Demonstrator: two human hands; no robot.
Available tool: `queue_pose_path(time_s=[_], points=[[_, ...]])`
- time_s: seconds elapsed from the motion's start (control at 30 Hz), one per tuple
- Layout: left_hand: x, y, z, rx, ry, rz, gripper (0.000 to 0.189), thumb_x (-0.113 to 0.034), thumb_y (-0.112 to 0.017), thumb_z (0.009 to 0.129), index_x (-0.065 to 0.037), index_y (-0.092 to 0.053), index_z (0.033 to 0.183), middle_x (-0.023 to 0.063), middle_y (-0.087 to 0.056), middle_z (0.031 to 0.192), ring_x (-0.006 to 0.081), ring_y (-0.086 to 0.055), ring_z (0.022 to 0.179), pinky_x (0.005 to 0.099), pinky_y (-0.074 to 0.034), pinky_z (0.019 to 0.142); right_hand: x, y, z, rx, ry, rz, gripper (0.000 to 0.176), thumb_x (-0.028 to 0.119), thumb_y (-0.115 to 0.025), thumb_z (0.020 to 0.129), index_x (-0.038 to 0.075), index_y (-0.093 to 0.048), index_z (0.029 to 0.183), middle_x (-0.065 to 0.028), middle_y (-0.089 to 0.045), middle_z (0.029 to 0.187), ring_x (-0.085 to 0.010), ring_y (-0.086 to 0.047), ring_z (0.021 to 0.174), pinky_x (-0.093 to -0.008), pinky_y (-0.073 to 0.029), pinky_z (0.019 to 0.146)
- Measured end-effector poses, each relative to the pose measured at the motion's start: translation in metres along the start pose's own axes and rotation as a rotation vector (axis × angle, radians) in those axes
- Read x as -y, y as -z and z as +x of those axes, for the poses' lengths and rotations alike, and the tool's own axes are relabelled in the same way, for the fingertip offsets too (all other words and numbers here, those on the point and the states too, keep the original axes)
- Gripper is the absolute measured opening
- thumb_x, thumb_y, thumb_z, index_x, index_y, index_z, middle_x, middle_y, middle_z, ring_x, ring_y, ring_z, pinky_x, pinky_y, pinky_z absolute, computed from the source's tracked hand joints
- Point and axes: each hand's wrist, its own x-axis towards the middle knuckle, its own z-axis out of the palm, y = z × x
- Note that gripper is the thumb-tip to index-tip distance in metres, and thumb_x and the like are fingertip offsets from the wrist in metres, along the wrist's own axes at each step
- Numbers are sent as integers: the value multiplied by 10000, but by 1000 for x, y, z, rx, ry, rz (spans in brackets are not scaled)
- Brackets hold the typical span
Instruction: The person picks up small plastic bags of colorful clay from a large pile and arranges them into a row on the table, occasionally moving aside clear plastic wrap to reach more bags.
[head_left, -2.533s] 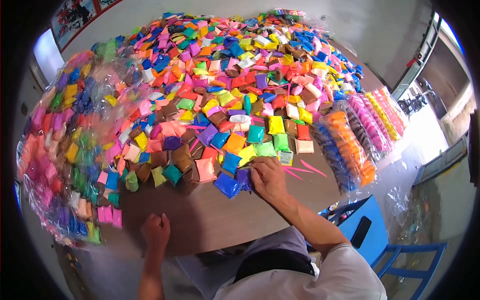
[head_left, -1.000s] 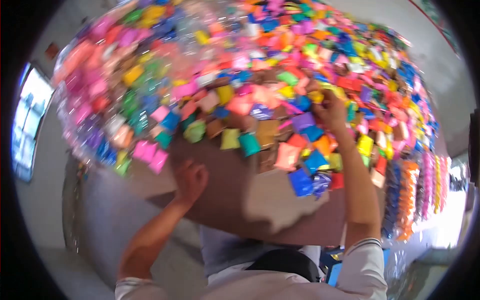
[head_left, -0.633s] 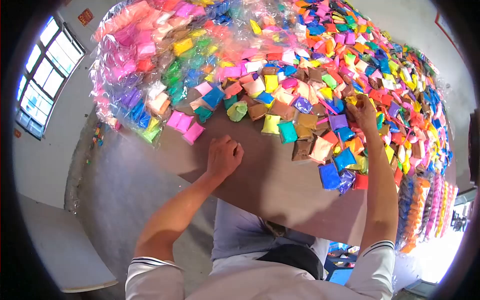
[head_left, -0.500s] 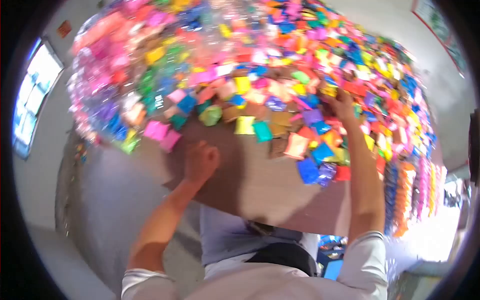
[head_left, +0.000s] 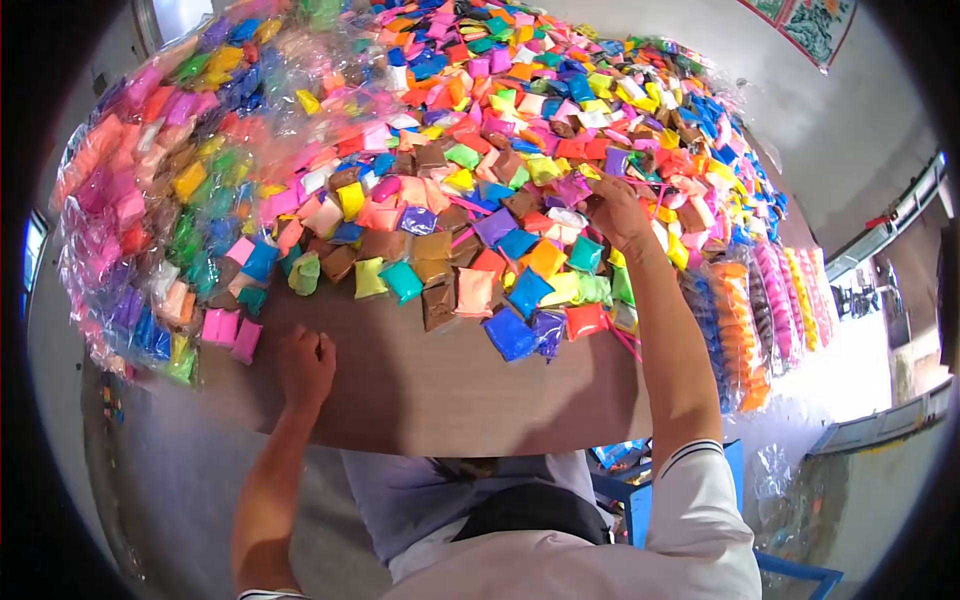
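Right hand (head_left: 615,212) stayed far out among packets (head_left: 470,120), as before; left hand (head_left: 306,365) still fisted, knuckles on table (head_left: 440,390). Right fingertips buried among packets: grip unclear.

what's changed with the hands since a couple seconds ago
The right hand moved from the shiny blue plastic packet at the near edge of the heap farther out into the small colourful plastic packets. It now digs among them, and whether it grips one cannot be told. The left hand stayed fisted on the brown wooden table. The blue packet lies where it was.
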Motion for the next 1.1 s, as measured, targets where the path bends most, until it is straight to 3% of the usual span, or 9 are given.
queue_pose_path(time_s=[0.03,0.13,0.27,0.37,0.6,0.73,0.9,1.0,1.1], points=[[-3,2,1,-4,-1,14,261,-133,-612,856,-23,-520,638,144,-534,780,375,-534,769,494,-421,706,-2,11,3,64,-6,11,610,54,-578,910,-23,-336,1465,-66,-595,1018,-153,-590,886,-325,-502,733],[-3,3,2,-46,-60,19,262,-133,-613,855,-20,-520,639,148,-531,783,377,-529,764,497,-421,699,0,11,-5,50,20,12,508,59,-568,916,-22,-439,1401,-58,-604,998,-144,-594,873,-320,-504,723],[-6,4,1,-54,-49,31,257,-129,-612,856,-19,-519,642,151,-529,786,380,-527,763,495,-419,693,10,19,-14,-97,49,-250,322,130,-628,920,-14,-612,1208,-9,-637,892,-118,-600,779,-289,-500,706],[0,-2,1,-70,-72,23,258,-127,-606,860,-23,-514,643,148,-527,787,381,-527,759,495,-417,685,19,23,-21,-184,249,-582,377,173,-680,908,-24,-599,1219,-14,-660,920,-107,-615,802,-272,-503,703],[-1,0,1,-27,-58,40,272,-130,-596,871,-24,-499,639,144,-525,789,376,-527,747,495,-414,682,26,67,-20,-200,153,-359,288,140,-671,920,-14,-627,1160,-28,-673,923,-108,-642,796,-256,-519,719],[3,-2,2,-18,-68,72,265,-133,-599,868,-20,-503,648,144,-527,791,376,-531,751,491,-417,690,29,57,-31,-147,147,-468,212,148,-681,919,11,-648,1078,-35,-681,937,-122,-655,826,-265,-522,747],[3,-2,1,-6,-63,66,261,-138,-597,868,-17,-508,655,145,-530,801,373,-537,760,483,-416,707,10,45,-43,-182,354,-1362,790,420,-912,617,1,-624,1221,-136,-699,956,-255,-677,868,-347,-526,780],[1,0,2,-4,-55,83,266,-143,-595,873,-17,-508,656,141,-529,804,364,-538,761,477,-411,714,11,32,-52,-143,250,-1373,790,405,-914,604,-9,-625,1211,-171,-695,959,-293,-680,893,-366,-531,788],[3,-1,1,18,-47,82,269,-148,-592,880,-21,-512,657,135,-527,801,352,-539,757,472,-407,716,0,38,-56,-186,380,-1361,743,382,-912,608,-15,-637,1173,-167,-693,911,-289,-674,834,-391,-526,725]])
